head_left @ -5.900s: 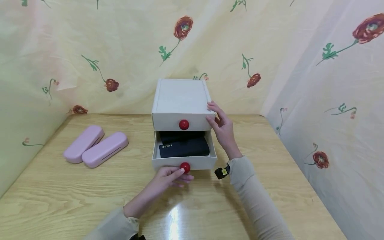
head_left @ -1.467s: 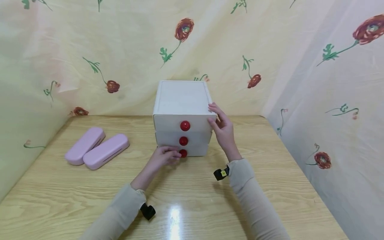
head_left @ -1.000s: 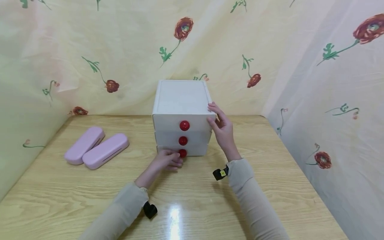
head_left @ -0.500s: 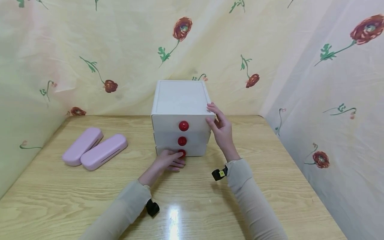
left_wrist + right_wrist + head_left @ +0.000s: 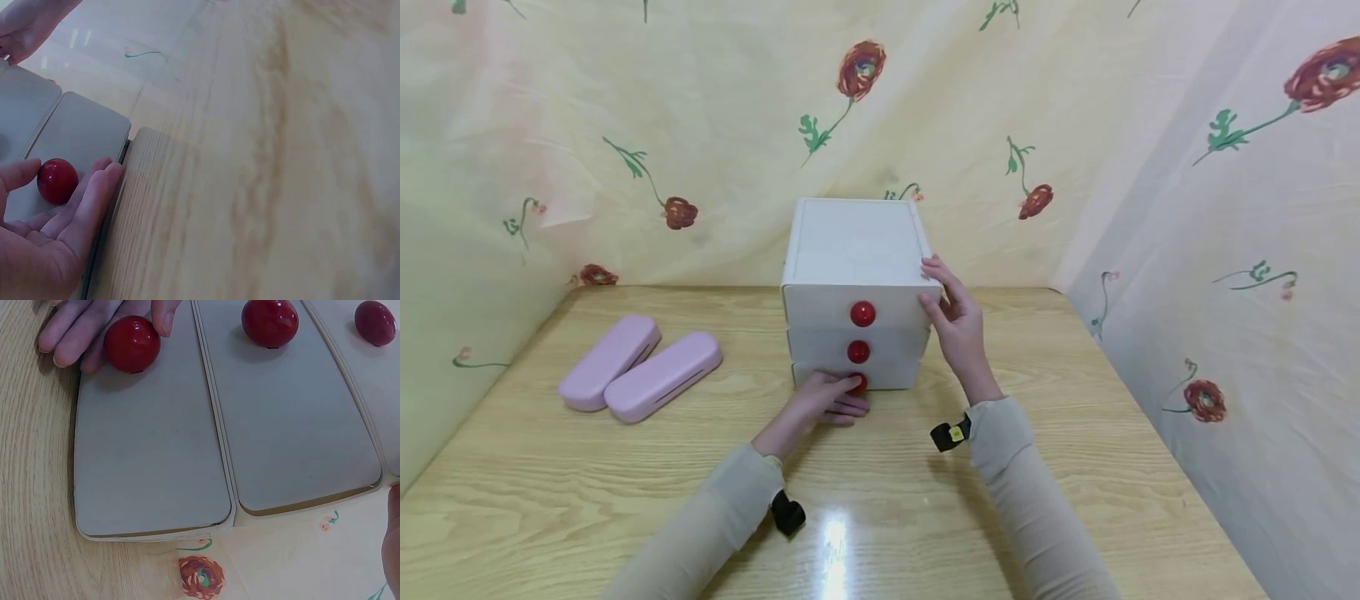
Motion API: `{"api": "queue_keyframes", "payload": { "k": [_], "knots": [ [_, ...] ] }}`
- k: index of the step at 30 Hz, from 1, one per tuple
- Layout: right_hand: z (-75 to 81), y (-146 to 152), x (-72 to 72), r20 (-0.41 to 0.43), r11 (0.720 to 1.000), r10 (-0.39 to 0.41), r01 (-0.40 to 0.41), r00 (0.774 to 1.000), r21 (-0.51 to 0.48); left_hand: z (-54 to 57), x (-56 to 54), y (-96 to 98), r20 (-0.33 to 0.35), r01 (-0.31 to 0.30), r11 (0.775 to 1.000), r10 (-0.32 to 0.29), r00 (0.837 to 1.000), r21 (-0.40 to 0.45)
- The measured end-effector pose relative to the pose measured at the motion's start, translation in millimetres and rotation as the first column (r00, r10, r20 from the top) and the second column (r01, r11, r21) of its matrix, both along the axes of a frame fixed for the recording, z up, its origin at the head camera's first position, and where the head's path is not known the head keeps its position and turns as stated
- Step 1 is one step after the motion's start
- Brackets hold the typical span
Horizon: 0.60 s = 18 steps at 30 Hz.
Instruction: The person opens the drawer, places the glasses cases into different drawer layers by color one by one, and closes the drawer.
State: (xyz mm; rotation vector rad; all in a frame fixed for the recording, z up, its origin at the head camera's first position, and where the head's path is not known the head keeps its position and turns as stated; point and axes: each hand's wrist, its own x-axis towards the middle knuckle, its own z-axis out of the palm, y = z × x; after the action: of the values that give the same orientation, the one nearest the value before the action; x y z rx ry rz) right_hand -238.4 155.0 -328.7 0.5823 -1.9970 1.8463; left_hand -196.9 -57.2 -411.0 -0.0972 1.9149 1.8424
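A white three-drawer cabinet (image 5: 859,242) stands upright toward the far side of a table, near the middle, its drawer fronts facing us. The three drawers lie one above another, none visibly pulled out, each with a round, glossy red knob: top knob (image 5: 862,313), middle knob (image 5: 858,351) and bottom knob (image 5: 132,344).

The left hand (image 5: 820,400) comes in low from the near left and pinches the bottom knob, thumb on one side, fingers extended along the other. The right hand (image 5: 958,325) grips the cabinet's upper right front corner, fingertips on the top edge, thumb on the front face.

We judge the cabinet stiff and fairly light, perhaps thin plastic, so it could slide or tip if pulled without a steadying hand. Its smooth panels may be a little slippery. The knobs look hard and slick; we would take them between thumb and fingers, and brace the body at a top corner.

The tabletop (image 5: 895,492) is pale wood grain, with a bright glare spot at the near middle. To the left, two mauve cases, a left case (image 5: 610,362) and a right case (image 5: 664,377), lie slantwise, touching or nearly so. Cream cloth (image 5: 737,100) printed with red poppies and green stems hangs at the far side and along both sides, enclosing the table.
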Motion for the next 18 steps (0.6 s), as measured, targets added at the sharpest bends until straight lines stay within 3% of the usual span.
{"api": "queue_keyframes", "payload": {
  "k": [18],
  "knots": [
    [1.3,0.8,3.6,-0.031,1.000,0.016,-0.016,0.999,0.001,-6.9,0.2,-0.6,0.005,-0.016,0.992,0.015,1.000,0.127]
  ]
}}
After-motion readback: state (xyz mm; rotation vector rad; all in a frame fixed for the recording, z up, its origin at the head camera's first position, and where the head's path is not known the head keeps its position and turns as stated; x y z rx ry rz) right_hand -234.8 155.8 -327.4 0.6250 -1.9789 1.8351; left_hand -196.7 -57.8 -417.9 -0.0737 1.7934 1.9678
